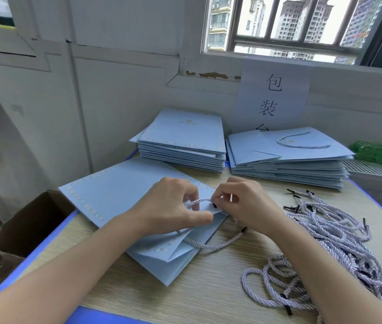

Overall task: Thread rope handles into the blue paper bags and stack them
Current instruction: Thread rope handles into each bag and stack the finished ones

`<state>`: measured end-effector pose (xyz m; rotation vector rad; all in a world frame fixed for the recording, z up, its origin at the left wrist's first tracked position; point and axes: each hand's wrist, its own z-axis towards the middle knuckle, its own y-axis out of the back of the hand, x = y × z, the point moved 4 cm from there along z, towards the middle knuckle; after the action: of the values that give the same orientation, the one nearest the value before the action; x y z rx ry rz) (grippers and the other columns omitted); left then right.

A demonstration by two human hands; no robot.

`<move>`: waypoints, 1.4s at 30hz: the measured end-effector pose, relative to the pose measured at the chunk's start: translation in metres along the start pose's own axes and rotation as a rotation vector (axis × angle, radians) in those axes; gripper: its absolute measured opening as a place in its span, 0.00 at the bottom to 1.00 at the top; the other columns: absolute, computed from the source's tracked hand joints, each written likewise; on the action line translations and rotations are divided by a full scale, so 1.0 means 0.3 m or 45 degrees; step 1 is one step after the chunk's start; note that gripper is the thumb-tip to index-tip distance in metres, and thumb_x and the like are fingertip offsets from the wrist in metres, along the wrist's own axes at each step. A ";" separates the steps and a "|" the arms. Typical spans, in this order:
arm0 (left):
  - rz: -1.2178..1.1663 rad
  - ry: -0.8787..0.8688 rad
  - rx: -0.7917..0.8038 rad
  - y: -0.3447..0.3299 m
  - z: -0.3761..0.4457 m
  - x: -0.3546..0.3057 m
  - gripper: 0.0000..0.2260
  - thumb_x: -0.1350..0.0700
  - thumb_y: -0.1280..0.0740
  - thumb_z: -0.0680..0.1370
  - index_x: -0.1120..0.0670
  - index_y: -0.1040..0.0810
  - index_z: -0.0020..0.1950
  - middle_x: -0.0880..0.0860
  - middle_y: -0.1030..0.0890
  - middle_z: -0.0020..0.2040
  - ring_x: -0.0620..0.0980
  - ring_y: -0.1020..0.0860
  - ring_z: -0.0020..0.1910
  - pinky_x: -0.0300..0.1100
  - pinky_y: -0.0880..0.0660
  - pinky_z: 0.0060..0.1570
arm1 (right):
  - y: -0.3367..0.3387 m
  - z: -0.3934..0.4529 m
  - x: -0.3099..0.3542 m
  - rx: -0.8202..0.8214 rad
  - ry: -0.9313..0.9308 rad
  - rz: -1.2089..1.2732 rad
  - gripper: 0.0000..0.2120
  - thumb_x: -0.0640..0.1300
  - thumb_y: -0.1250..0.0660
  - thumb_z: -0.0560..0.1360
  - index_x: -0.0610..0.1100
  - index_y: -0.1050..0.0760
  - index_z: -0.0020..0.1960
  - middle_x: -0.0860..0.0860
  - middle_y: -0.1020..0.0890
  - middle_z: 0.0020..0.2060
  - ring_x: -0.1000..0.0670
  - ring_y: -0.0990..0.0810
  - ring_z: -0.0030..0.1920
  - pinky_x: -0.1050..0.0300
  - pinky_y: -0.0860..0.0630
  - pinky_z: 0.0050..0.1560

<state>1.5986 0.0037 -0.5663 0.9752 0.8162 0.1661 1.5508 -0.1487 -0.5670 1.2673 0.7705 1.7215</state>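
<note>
Pale-blue flat bag (pixel 115 190), dotted border; both hands (pixel 173 206) (pixel 243 202) pinch its twisted rope (pixel 199 201).

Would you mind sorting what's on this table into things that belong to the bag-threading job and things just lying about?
Job: blue bag, rope handle, loose ropes, unthreaded stack, finished stack, left hand, right hand.
Lying about: green bundle, cardboard box, wall sign.

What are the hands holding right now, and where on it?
Right hand pinches the rope handle at its black tip; left hand grips the blue paper bag at its top edge.
</note>
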 end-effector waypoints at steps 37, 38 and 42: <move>0.152 -0.354 0.312 0.003 -0.025 -0.003 0.27 0.35 0.26 0.64 0.42 0.25 0.60 0.38 0.29 0.62 0.36 0.31 0.61 0.41 0.32 0.63 | 0.142 -0.045 -0.088 -0.216 -0.406 -0.006 0.11 0.45 0.37 0.76 0.41 0.19 0.42 0.43 0.17 0.36 0.44 0.20 0.34 0.57 0.28 0.33; 0.182 -0.443 0.153 0.021 -0.025 -0.021 0.22 0.35 0.28 0.66 0.45 0.22 0.54 0.39 0.25 0.56 0.39 0.27 0.55 0.43 0.28 0.56 | 0.137 -0.043 -0.067 -0.139 -0.349 0.061 0.09 0.41 0.37 0.76 0.47 0.19 0.44 0.48 0.17 0.38 0.47 0.19 0.36 0.58 0.25 0.35; 0.308 -0.679 -0.634 0.104 -0.050 -0.084 0.19 0.37 0.31 0.69 0.53 0.23 0.37 0.42 0.31 0.34 0.40 0.33 0.32 0.34 0.34 0.34 | 0.118 -0.036 -0.038 0.002 -0.149 0.137 0.23 0.31 0.39 0.71 0.58 0.23 0.52 0.58 0.26 0.50 0.57 0.21 0.46 0.70 0.31 0.38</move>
<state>1.5777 0.0198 -0.5328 0.5958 0.1467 0.2868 1.5326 -0.1750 -0.5452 1.4198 0.6457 1.7139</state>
